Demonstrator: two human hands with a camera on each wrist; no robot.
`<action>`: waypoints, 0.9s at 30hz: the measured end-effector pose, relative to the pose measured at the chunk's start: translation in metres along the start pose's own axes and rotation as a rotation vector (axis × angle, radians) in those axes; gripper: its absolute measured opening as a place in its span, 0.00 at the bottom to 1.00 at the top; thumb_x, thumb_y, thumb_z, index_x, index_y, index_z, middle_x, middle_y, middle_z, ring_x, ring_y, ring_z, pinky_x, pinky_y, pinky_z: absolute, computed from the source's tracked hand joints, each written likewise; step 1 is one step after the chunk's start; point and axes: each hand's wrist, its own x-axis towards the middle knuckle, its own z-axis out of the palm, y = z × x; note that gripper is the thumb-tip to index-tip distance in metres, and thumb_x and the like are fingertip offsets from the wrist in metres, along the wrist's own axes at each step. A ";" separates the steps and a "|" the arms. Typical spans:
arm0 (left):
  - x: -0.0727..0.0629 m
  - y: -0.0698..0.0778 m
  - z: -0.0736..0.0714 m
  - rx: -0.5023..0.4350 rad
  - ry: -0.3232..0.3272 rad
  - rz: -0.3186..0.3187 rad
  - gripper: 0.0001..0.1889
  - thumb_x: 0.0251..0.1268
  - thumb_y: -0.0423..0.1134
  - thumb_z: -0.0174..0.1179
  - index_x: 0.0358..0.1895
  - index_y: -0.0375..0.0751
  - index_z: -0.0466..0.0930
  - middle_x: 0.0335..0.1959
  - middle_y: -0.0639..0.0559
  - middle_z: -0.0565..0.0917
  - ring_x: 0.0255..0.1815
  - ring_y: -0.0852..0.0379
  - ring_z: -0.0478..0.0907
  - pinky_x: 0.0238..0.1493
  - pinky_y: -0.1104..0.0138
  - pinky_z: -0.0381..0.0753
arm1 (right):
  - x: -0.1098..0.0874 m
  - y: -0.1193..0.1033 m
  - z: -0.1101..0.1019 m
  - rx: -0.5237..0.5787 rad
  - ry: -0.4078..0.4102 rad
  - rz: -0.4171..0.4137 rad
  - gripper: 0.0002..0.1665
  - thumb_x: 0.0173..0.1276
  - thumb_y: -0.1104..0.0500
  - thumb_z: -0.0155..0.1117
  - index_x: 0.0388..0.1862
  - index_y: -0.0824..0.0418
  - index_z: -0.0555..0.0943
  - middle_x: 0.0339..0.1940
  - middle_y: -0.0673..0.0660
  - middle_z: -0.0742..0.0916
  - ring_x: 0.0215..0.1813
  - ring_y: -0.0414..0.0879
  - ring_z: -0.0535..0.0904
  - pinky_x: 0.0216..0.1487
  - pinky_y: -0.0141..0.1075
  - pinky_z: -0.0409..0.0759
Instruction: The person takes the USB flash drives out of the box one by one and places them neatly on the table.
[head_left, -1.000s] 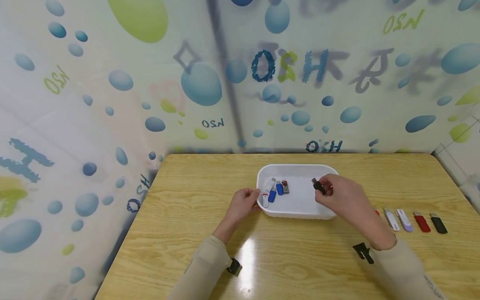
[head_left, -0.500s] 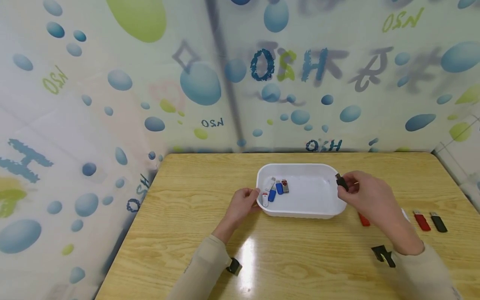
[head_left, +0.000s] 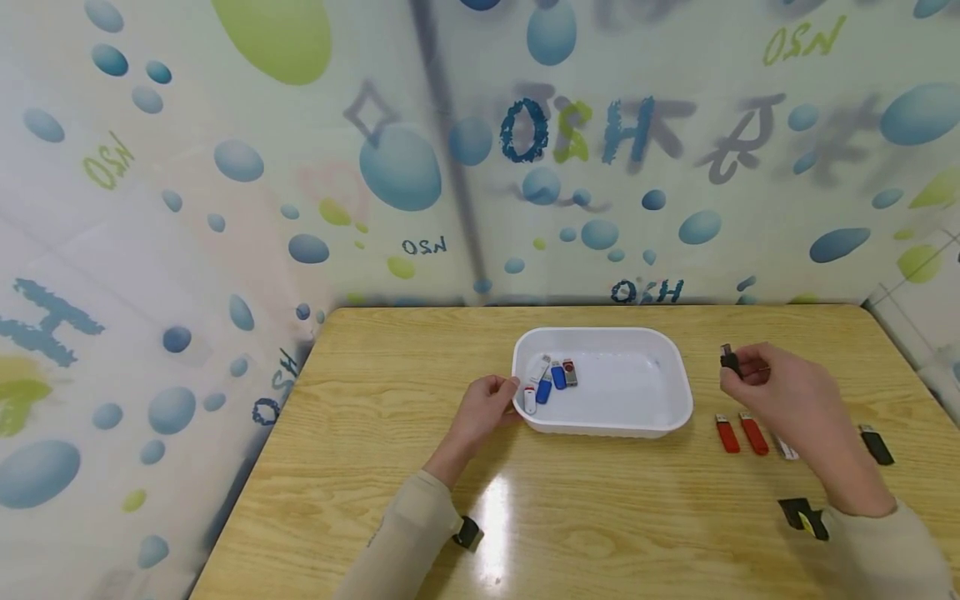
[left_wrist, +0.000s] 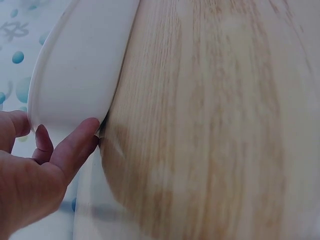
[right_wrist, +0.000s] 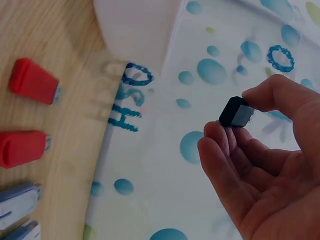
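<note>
My right hand (head_left: 783, 392) pinches a black USB stick (head_left: 729, 361) between thumb and fingers, above the table to the right of the white plastic tray (head_left: 603, 429). In the right wrist view the black stick's end faces the camera, held at the fingertips. My left hand (head_left: 483, 408) grips the tray's left end, the thumb at the rim and the fingers against the outer wall, as the left wrist view shows. Inside the tray, at its left side, lie several USB sticks: blue ones (head_left: 543, 391), a white one (head_left: 530, 400), a clear one and a red-and-metal one (head_left: 571, 372).
Right of the tray, USB sticks lie in a row on the wooden table (head_left: 600, 517): two red ones (head_left: 727, 434), a white one (head_left: 786, 448) partly under my right hand, and a black one (head_left: 877, 445) at the end. A patterned wall sheet (head_left: 600, 192) stands behind the table.
My right hand has carried the black USB stick from over the tray rightward, past its right rim. My left hand has stayed on the tray's left end.
</note>
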 end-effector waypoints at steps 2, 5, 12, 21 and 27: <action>0.001 -0.001 0.000 -0.009 0.001 -0.001 0.20 0.83 0.43 0.53 0.54 0.24 0.77 0.51 0.36 0.82 0.50 0.46 0.85 0.52 0.59 0.90 | 0.001 0.005 0.000 -0.005 -0.001 0.002 0.21 0.68 0.53 0.68 0.47 0.71 0.81 0.35 0.62 0.88 0.36 0.54 0.82 0.29 0.37 0.75; 0.001 -0.002 0.000 -0.041 -0.004 0.012 0.19 0.83 0.41 0.53 0.53 0.21 0.76 0.50 0.33 0.83 0.49 0.43 0.86 0.51 0.58 0.90 | 0.002 0.009 0.003 -0.009 -0.010 0.005 0.20 0.68 0.55 0.68 0.45 0.72 0.81 0.33 0.62 0.87 0.32 0.52 0.81 0.26 0.35 0.74; 0.001 -0.002 0.000 -0.056 -0.006 0.010 0.19 0.82 0.40 0.53 0.52 0.21 0.77 0.50 0.32 0.83 0.49 0.42 0.86 0.50 0.58 0.90 | 0.006 0.018 0.006 -0.023 -0.056 0.035 0.21 0.69 0.54 0.67 0.46 0.73 0.81 0.33 0.62 0.87 0.31 0.51 0.78 0.26 0.36 0.73; 0.001 -0.002 -0.001 -0.038 -0.007 0.002 0.20 0.83 0.42 0.54 0.54 0.22 0.77 0.52 0.33 0.82 0.52 0.41 0.85 0.52 0.57 0.89 | 0.014 0.024 0.015 -0.048 -0.091 0.064 0.27 0.70 0.53 0.66 0.50 0.78 0.80 0.36 0.65 0.87 0.30 0.51 0.78 0.24 0.36 0.74; 0.000 -0.001 -0.001 -0.034 -0.008 0.001 0.21 0.83 0.43 0.54 0.54 0.22 0.77 0.53 0.33 0.82 0.53 0.41 0.84 0.53 0.56 0.89 | 0.021 0.027 0.021 -0.059 -0.129 0.082 0.28 0.70 0.53 0.65 0.52 0.79 0.78 0.36 0.66 0.85 0.30 0.52 0.75 0.23 0.36 0.73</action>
